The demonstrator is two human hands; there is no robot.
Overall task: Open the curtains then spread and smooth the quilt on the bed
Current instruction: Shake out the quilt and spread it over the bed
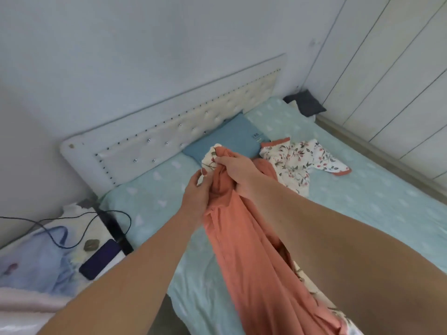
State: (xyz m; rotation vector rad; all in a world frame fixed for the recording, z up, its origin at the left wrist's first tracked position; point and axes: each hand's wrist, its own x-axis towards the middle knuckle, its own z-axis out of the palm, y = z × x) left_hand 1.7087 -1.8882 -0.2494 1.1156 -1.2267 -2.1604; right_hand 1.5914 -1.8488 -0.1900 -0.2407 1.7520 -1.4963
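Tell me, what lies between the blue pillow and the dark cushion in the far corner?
Only bare mint sheet lies between the blue pillow and the dark cushion, in the head view.

Bed [362,189] in pale aqua sheet, blue pillow [227,141] (by headboard), floral quilt [302,163] bunched on it.

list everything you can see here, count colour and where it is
quilt: 1, orange one side, white floral the other, bunched, lifted over the bed, far end lying by the pillow
bed sheet: 1, light teal with white marks, covering the mattress
pillow: 1, blue, at the headboard
headboard: 1, white, tufted with studs, against the wall
dark cloth: 1, navy, far right corner of the bed
phone: 1, dark, on the stand left of the bed
cable: 1, black, looping over the stand
blue fabric: 1, pale blue, on the stand
left hand: pinches the quilt edge
right hand: grips the quilt's bunched top
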